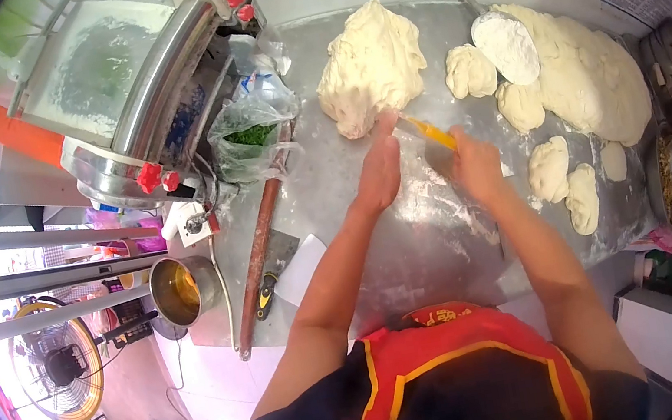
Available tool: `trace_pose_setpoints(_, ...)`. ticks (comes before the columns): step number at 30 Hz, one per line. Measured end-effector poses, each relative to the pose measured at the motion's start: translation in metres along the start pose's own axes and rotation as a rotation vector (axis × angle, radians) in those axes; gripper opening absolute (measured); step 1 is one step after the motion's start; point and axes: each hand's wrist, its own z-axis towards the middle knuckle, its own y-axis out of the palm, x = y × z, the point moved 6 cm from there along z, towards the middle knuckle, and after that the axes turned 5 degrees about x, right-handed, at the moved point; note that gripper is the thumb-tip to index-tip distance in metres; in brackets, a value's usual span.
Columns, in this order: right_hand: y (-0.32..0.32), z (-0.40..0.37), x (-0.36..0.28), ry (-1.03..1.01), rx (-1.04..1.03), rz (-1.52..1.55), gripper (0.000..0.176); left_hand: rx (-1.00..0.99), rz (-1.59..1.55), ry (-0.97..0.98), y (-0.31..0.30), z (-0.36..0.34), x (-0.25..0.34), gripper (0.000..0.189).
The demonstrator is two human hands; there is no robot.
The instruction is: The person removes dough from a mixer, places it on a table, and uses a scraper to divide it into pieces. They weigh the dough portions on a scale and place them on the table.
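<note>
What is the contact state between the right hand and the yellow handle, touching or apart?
Touching. The head view shows the right hand closed around the near end of the yellow handle.

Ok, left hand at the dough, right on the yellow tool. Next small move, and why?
I'd probably ease the left hand slightly left, away from the yellow-handled tool, before the right hand moves it. The tool's far end sits right by the left fingertips, at the near edge of the big dough mass; I can't tell whether they touch.
</note>
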Motion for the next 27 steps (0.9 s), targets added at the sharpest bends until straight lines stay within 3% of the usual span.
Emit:
trace_pose_setpoints(2,-0.003,0.007,0.001,0.053,-0.019,0.025,0.029,-0.113,0.203,-0.053,0.0,0.004,-0.004,0.057)
trace_pose_setpoints(9,-0.033,0.079,-0.036,0.099,0.211,0.449,0.035,0.062,0.857,0.186,-0.004,0.04,-0.046,0.069)
trace_pose_setpoints(12,0.023,0.107,-0.017,0.115,0.117,0.272,0.038,0.02,0.99,0.252,-0.003,0.041,-0.078,0.07)
trace_pose_setpoints(14,0.024,0.11,-0.017,0.119,0.113,0.256,0.039,-0.006,1.061,0.258,-0.006,0.043,-0.086,0.071)
trace_pose_setpoints(19,0.033,0.078,0.02,0.1,-0.04,0.227,0.041,-0.105,1.078,0.236,-0.016,0.046,-0.089,0.061)
trace_pose_setpoints(23,-0.029,0.022,0.028,0.075,0.01,0.408,0.042,-0.262,0.978,0.088,-0.021,0.029,-0.055,0.043)
trace_pose_setpoints(26,-0.054,0.009,0.032,0.217,-0.045,0.459,0.043,0.04,0.896,-0.067,-0.049,0.039,-0.038,0.035)
trace_pose_setpoints(27,-0.05,0.005,0.034,0.21,-0.032,0.479,0.042,0.015,0.841,-0.132,-0.046,0.04,-0.055,0.035)
